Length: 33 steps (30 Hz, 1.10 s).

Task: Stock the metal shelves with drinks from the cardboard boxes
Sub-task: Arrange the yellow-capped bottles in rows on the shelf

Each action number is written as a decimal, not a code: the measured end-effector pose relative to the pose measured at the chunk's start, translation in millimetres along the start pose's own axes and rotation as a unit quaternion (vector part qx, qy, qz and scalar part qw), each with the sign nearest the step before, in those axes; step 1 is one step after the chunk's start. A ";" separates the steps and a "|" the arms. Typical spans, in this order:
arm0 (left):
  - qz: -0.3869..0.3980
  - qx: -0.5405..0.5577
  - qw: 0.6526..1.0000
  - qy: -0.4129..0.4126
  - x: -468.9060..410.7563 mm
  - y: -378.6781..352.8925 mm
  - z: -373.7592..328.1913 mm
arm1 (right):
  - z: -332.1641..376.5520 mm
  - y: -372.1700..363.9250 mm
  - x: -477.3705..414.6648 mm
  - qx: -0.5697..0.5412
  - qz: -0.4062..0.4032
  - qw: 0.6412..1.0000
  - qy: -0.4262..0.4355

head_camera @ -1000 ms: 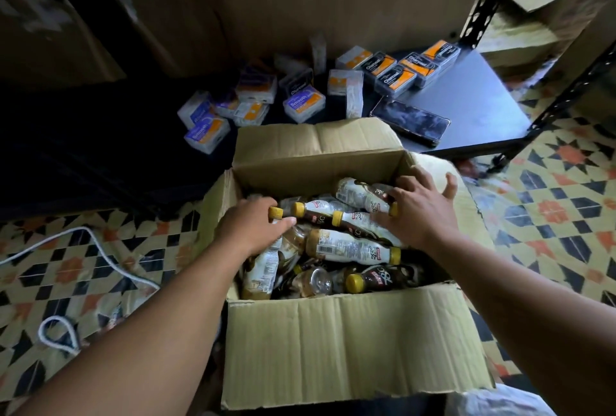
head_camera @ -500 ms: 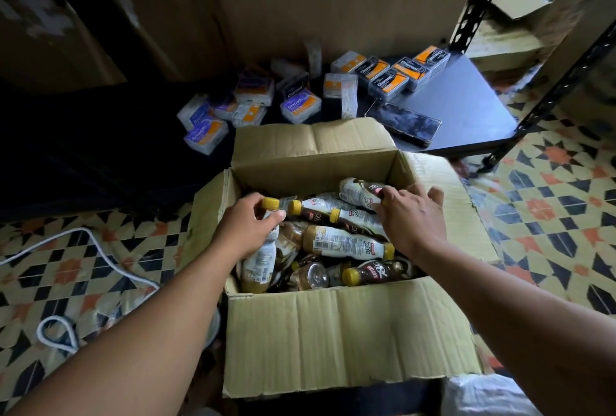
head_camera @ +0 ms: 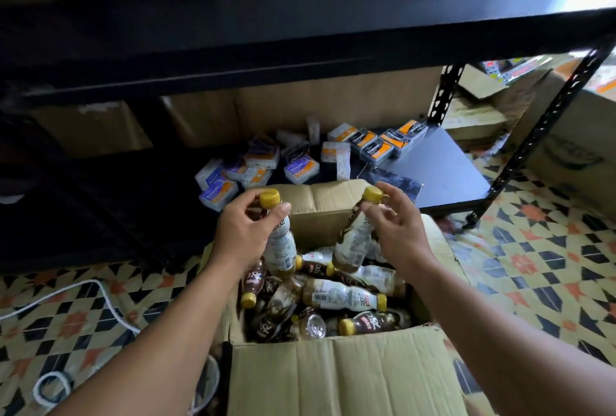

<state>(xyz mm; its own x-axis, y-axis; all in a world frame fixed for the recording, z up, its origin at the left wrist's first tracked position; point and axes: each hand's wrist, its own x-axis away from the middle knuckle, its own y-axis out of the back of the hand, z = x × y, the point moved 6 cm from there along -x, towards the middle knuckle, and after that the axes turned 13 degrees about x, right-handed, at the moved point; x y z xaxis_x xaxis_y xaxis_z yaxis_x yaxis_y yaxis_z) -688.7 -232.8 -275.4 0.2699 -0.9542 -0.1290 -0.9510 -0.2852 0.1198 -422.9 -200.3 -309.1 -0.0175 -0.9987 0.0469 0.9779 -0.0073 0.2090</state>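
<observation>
Bottles (head_camera: 280,242) caps-up, near upright, left hand (head_camera: 243,235) gripping one, right hand (head_camera: 396,232) pinching the other above the cardboard box (head_camera: 333,375), metal shelf (head_camera: 300,32) edge dead ahead.

Open cardboard box (head_camera: 340,379) on the floor (head_camera: 540,269), before the shelf (head_camera: 443,175). Bottles (head_camera: 343,295) in box; small packs (head_camera: 300,168) on shelf.

Before you: small orange-and-purple packs (head_camera: 301,171) lay scattered, dark phone (head_camera: 401,182) just beside them; white cord (head_camera: 95,282) snaked over patterned floor tiles (head_camera: 533,265), your left.
</observation>
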 end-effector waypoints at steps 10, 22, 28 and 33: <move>0.039 0.032 0.991 -0.125 -11.0 13.5 -187.1 | 181.4 16.0 4.1 0.047 -0.021 0.980 0.191; -0.041 0.025 0.978 -0.201 -108.2 64.3 -320.8 | 376.9 -11.1 -61.1 0.109 -0.041 0.942 0.315; -0.044 0.008 0.981 -0.187 -164.7 72.7 -307.6 | 379.6 -45.5 -111.5 0.129 -0.023 0.942 0.308; -0.045 0.010 0.982 -0.183 -201.5 78.0 -294.4 | 379.7 -59.9 -147.2 0.138 -0.016 0.939 0.315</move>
<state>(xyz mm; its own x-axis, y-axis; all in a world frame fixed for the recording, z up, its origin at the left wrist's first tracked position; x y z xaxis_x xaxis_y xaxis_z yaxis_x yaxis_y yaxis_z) -772.8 -89.4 49.7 0.2846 -0.8271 -0.4846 -0.9293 -0.3621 0.0722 -558.1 -34.1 42.3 0.1656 -0.8298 -0.5329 0.8866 -0.1113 0.4489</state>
